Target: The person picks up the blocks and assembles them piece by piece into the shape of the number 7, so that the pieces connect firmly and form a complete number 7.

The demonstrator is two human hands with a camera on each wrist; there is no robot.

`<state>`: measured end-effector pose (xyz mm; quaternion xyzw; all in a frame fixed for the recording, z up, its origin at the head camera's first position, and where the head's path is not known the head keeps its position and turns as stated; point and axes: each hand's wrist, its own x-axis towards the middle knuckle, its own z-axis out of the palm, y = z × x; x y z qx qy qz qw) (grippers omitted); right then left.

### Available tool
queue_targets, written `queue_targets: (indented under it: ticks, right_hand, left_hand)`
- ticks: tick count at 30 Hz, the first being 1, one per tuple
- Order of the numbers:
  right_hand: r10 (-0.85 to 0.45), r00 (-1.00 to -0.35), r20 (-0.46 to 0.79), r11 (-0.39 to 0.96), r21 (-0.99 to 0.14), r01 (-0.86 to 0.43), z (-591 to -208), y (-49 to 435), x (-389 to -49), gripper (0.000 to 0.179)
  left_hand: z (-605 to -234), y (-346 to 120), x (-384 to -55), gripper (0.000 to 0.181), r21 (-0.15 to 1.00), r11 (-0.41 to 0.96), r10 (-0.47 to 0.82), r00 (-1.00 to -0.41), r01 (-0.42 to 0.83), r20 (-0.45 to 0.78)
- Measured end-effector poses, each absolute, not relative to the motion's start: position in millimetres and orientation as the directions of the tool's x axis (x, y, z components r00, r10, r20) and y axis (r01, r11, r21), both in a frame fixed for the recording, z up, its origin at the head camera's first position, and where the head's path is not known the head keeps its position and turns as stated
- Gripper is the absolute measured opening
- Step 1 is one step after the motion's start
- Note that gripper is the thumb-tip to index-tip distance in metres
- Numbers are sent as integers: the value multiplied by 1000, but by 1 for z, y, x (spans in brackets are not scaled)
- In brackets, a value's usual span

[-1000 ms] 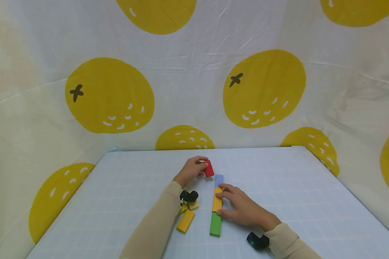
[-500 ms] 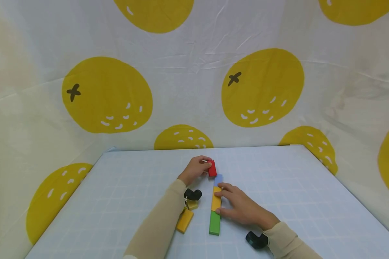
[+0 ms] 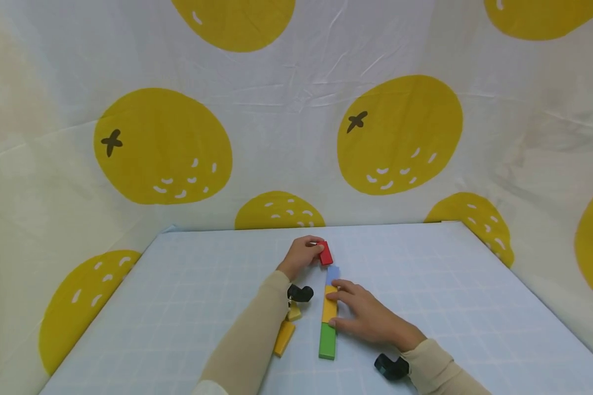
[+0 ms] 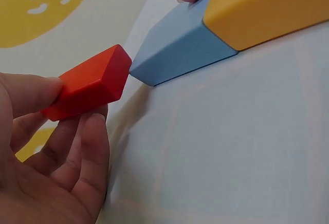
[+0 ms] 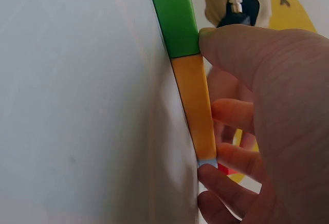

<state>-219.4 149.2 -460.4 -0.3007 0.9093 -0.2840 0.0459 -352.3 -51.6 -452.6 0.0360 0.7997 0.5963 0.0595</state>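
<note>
Near the far edge of the surface (image 3: 425, 258), the left hand (image 3: 300, 257) pinches a red block (image 3: 326, 254) between thumb and fingers, at the end away from the row. The block is tilted, just beyond a blue block (image 3: 332, 274); whether the two touch is hard to tell. Blue, an orange block (image 3: 329, 310) and a green block (image 3: 327, 343) run in line toward the near edge. The right hand (image 3: 373, 318) lies along the row's right side, fingers spread and gripping nothing — thumb by the green-orange joint, a fingertip on the blue. The red block looks light, stiff and hard to damage — smooth, so perhaps slightly slippery; opposite long sides should give the firmest hold. A second orange piece (image 3: 284, 340) lies partly behind the left sleeve (image 3: 252, 329).
</note>
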Motion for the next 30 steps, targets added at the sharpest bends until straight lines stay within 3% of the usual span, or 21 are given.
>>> queue_targets:
  ticks: [8, 19, 30]
  right_hand:
    - [-581, -809, 85, 658, -536, -529, -460, 149, -219, 56]
    - [-585, -806, 91, 656, -532, -535, -464, 150, -221, 57]
    - [-585, -805, 93, 664, -515, -542, -462, 149, -219, 56]
  left_hand:
    - [-454, -44, -356, 30, 948, 315, 134, -991, 53, 11]
    - [-451, -33, -355, 23, 926, 378, 99, -994, -13, -54]
    - [-450, -32, -352, 33, 862, 507, 131, -988, -9, -87]
